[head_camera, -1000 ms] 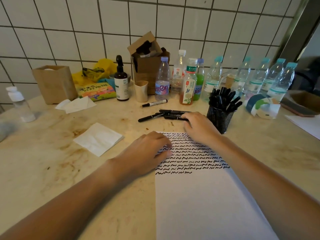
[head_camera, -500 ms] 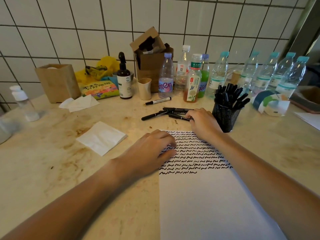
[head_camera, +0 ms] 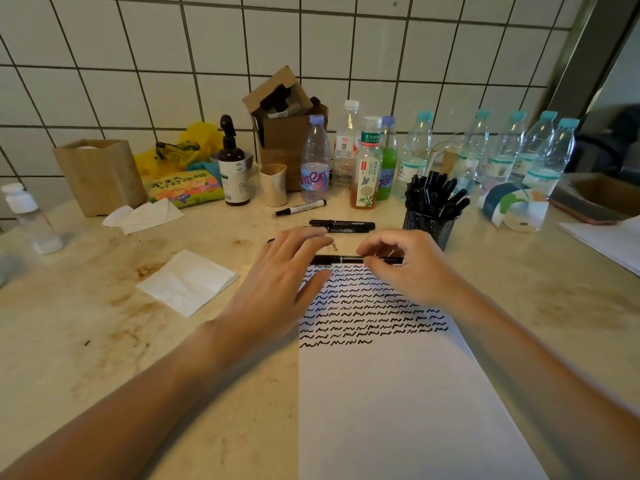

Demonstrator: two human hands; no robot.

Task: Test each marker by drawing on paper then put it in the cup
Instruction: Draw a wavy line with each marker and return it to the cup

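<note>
my right hand [head_camera: 412,268] pinches the black marker [head_camera: 349,260] lying level over the paper's [head_camera: 398,393] top edge, left hand [head_camera: 280,275] loose-fingered reaching its cap end; i'd grip that cap and pull straight.

A marker [head_camera: 353,260] is held level above the far edge of the paper [head_camera: 398,393], two markers [head_camera: 341,225] lie behind it, the cup [head_camera: 428,226] right of those, a napkin [head_camera: 187,282] left of the paper.
</note>
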